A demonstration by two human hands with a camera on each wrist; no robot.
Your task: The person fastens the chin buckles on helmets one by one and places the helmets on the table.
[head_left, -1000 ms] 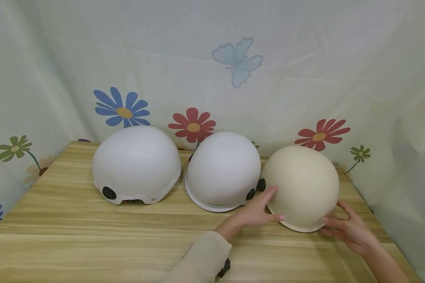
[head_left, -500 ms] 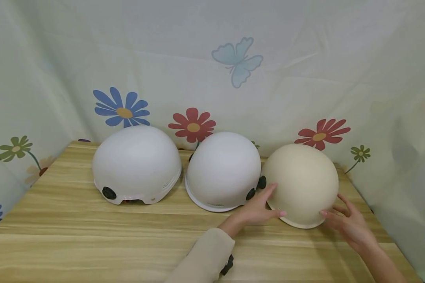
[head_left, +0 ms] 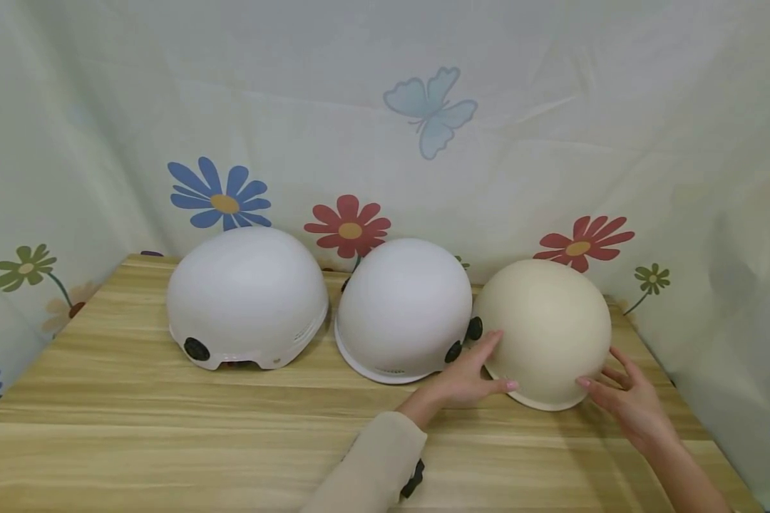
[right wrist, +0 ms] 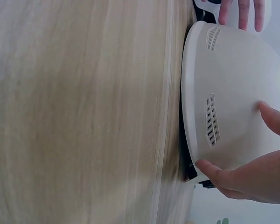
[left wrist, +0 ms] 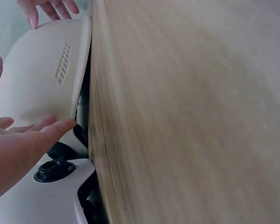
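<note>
A cream helmet (head_left: 545, 320) rests dome up at the right end of a row on the wooden table. My left hand (head_left: 463, 377) lies along its left side, thumb by the front rim and fingers on the shell. On the other side my right hand (head_left: 635, 406) touches it with its thumb on the front and its fingers spread round the side. In the right wrist view, slotted vents show on the helmet (right wrist: 238, 79), and one fingertip is right at its rim. Beside my left hand stands a white helmet (head_left: 404, 306) with a black round fitting.
Another white helmet (head_left: 247, 292) stands at the left of the row. The wooden table (head_left: 199, 442) stretches out in front of the helmets. Behind it hangs a pale curtain (head_left: 295, 92) printed with flowers and a butterfly.
The cream helmet has slid slightly back, away from me, with both hands staying against it. My right thumb has shifted up and a little left. The white helmets have not moved.
</note>
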